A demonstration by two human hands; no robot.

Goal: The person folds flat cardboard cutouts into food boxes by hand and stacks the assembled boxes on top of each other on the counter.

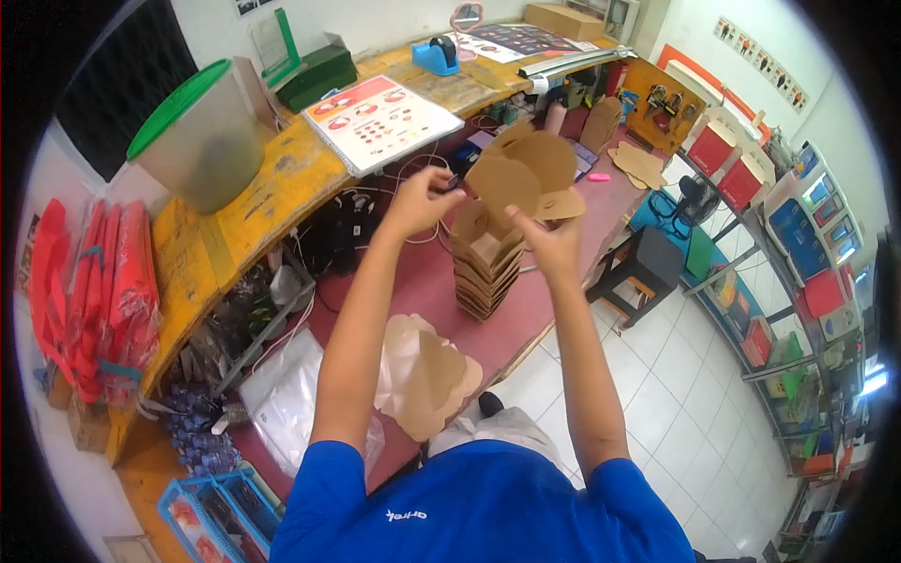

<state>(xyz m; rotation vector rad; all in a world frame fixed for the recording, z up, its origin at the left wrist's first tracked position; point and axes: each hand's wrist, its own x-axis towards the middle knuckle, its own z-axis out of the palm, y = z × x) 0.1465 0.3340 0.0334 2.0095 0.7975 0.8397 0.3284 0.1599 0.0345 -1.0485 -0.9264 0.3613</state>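
In the head view my right hand (554, 246) grips a brown cardboard box (507, 184) with rounded flaps, its thumb against the near side. The box is partly folded, its flaps standing up and out. My left hand (424, 200) is to the left of it, apart from the flaps, its fingers drawn together around a small dark thing (454, 181) too small to name. Just below the held box stands a tall stack of nested open cardboard boxes (486, 272) on the red table (413, 267). Flat scalloped cardboard blanks (427, 380) lie nearer to me.
A yellow wooden shelf (211, 239) runs along the left, carrying a printed sheet (383, 122) and a blue tape dispenser (435, 56). Plastic bags (296, 399) lie at the table's near left. A black stool (638, 267) stands right of the table; more cardboard blanks (638, 164) lie farther back.
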